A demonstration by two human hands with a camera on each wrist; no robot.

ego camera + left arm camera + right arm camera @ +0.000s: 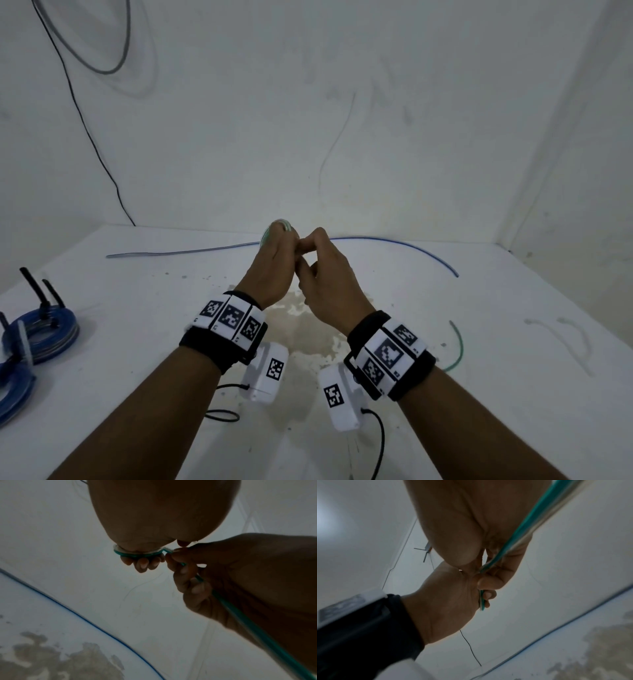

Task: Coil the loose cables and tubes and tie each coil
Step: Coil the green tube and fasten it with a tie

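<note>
Both hands meet in mid-air above the white table [479,308]. My left hand [282,240] holds a small coil of green tube [278,226]; in the left wrist view the coil [137,553] is wound round its fingers [142,563]. My right hand [310,249] pinches the same green tube [248,626] just beside the coil, and the tube runs on through its curled fingers [187,574]. The tube's free tail [457,346] curves over the table at the right. A loose blue tube [394,241] lies along the back of the table.
Two tied blue coils [41,332] with black zip ties [32,284] sticking up sit at the left edge. A thin black wire [85,130] hangs down the back wall. White walls close the back and right. A worn stain [308,329] marks the table's middle.
</note>
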